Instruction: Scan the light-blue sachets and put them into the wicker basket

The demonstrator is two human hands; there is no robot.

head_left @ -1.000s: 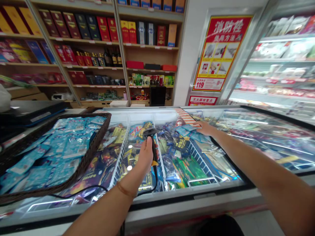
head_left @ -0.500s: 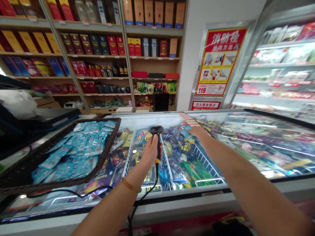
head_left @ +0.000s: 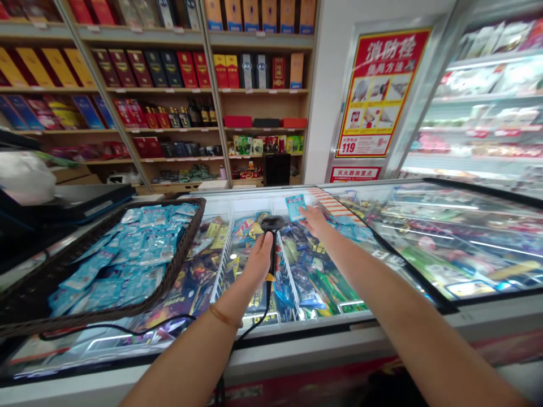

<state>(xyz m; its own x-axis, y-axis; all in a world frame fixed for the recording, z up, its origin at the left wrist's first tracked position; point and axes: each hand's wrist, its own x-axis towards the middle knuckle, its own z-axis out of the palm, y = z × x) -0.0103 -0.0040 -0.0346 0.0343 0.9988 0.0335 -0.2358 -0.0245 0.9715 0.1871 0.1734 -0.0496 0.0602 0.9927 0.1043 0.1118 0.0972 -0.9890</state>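
Note:
My left hand [head_left: 259, 257] is wrapped round the handle of a black handheld barcode scanner [head_left: 272, 223], held over the freezer with its head pointing away from me. From the scanner's base a black cable [head_left: 265, 308] hangs down towards me. My right hand [head_left: 314, 219] pinches a small light-blue packet [head_left: 296, 207], raised with its printed side showing, just beyond and right of the scanner. Several like packets [head_left: 350, 229] lie on the freezer glass to the right of my right hand. To my left, a dark wicker basket [head_left: 186, 260] holds a heap of similar blue packets.
Under my hands is a chest freezer [head_left: 297, 345] with white wire baskets of packaged frozen goods. A dark-framed glass lid [head_left: 424, 282] covers its right part. Black equipment [head_left: 91, 203] stands at the left. Boxed goods fill shelves [head_left: 169, 97] at the back.
My right hand has moved left towards the scanner, and the packet in it is now raised and upright. The loose blue packets on the glass have come into view. My left hand stays nearly still.

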